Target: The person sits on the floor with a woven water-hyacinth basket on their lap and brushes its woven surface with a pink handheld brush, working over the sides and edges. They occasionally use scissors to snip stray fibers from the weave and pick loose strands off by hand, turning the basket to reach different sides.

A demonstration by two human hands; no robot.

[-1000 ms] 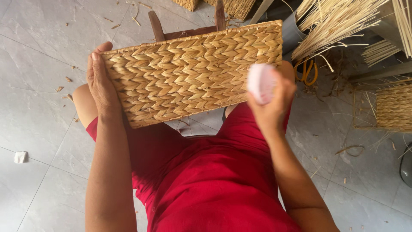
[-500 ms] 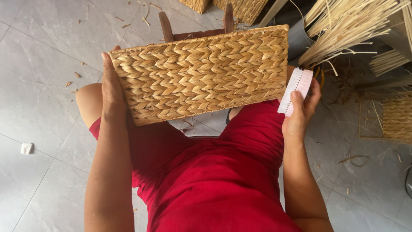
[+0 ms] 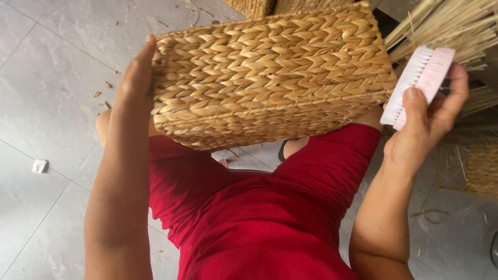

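Two hands, one basket, one brush

Left hand is flat against the left end of the woven basket, fingers pressed together, holding it tilted at upper centre above the red lap. Right hand, at the right edge, pinches a pink brush, bristles just beside the basket's right end. Straw bundles lie upper right on the grey floor.
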